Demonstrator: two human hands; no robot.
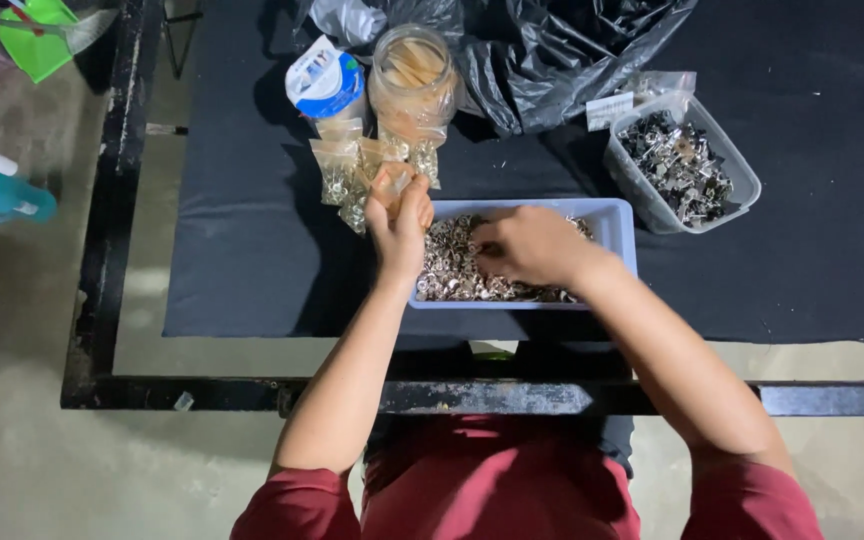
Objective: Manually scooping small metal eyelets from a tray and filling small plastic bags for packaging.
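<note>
From above: my left hand pinches a small clear bag beside the blue tray, while my right hand, fingers curled, digs into its small metal rings. About five filled bags lie by one jar; the tray looks nearly full, so much bagging remains.

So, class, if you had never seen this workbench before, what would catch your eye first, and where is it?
The pale blue tray of small shiny metal pieces sits at the middle of the black cloth, with the right hand reaching into it. At its left edge the left hand pinches a small clear bag, just in front of a cluster of filled bags. A clear tub of dark metal clips stands to the right.
</note>
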